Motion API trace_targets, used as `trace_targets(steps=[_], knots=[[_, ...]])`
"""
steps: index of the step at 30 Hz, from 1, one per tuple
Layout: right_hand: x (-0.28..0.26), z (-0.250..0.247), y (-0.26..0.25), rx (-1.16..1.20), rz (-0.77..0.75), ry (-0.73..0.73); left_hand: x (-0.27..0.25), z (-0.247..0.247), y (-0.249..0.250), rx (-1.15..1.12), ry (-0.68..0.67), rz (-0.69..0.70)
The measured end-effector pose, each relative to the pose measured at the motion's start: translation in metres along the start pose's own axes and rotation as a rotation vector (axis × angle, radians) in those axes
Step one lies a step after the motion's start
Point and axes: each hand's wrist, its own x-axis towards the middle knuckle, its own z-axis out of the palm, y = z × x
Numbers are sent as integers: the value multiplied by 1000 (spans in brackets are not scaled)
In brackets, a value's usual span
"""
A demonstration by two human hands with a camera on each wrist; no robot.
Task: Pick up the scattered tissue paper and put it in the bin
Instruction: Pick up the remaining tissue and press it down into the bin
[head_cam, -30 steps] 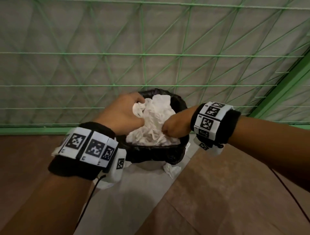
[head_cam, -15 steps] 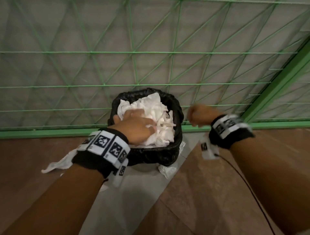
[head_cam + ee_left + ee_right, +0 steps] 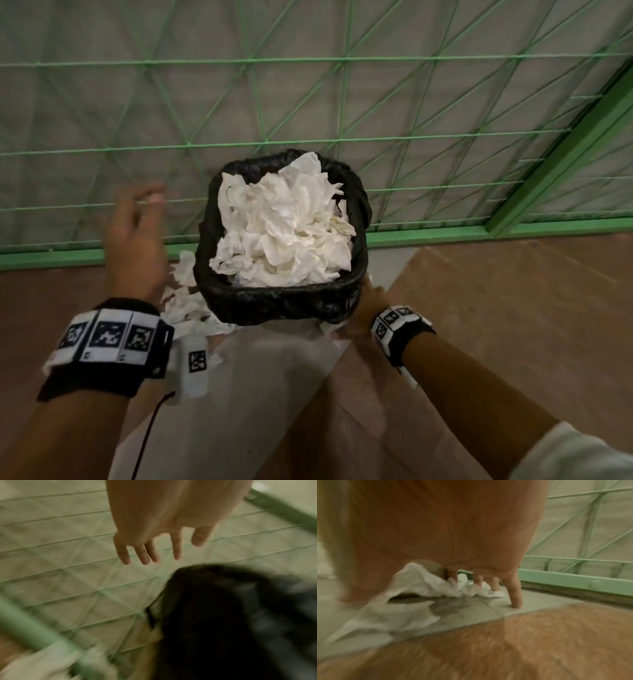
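Observation:
A bin (image 3: 274,303) lined with a black bag stands against the green fence, heaped with crumpled white tissue (image 3: 284,233). More tissue lies on the floor at its left (image 3: 185,305). My left hand (image 3: 137,236) hovers left of the bin, blurred, fingers spread and holding nothing; the left wrist view shows its straight fingers (image 3: 144,555) beside the dark bin (image 3: 223,615). My right hand (image 3: 363,303) is low at the bin's front right corner. In the right wrist view its fingers (image 3: 515,599) point down and touch a crumpled tissue (image 3: 428,585) on the floor.
A green wire fence (image 3: 342,144) with a green base rail (image 3: 445,231) runs right behind the bin. The floor is brown board (image 3: 496,325) with a grey strip (image 3: 267,394) leading to the bin. A thin black cable (image 3: 147,431) hangs from my left wrist.
My left hand has lifted out of the bin and swung to its left, open. My right hand has dropped from beside the bin down to the tissue on the floor.

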Motion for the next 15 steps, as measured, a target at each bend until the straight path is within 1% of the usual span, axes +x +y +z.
trace_targets(steps=[1, 2, 3, 4, 5, 6, 7, 8, 10, 11, 12, 13, 15], knots=[[-3, 7, -2, 3, -2, 83, -3, -3, -27, 57, 52, -108], [-11, 9, -7, 8, -32, 179, -10, -5, -56, 165, -1, -228], [-15, 14, -7, 11, -78, 236, -21, -6, -87, 334, -154, -326], [-18, 17, -6, 4, -128, 254, -34, -5, -113, 518, -375, -388], [-21, 19, -3, 6, -155, 253, -49, -3, -138, 728, -594, -422], [-24, 20, 1, 48, -125, 221, -65, 1, -157, 921, -761, -424], [-23, 20, 5, 104, -74, 217, -76, 4, -172, 1064, -844, -380], [-25, 17, 11, 181, 15, 238, -89, 8, -173, 1147, -848, -315], [-27, 5, 31, 426, 192, 343, -102, 13, -171, 1170, -730, -195], [-27, -3, 44, 560, 244, 389, -104, 16, -167, 1179, -705, -141], [-29, -17, 55, 654, 276, 417, -104, 16, -165, 1197, -685, -76], [-30, -30, 66, 726, 280, 463, -102, 16, -164, 1194, -683, -56], [-36, -67, 76, 791, 245, 575, -98, 11, -160, 1104, -654, -117]])
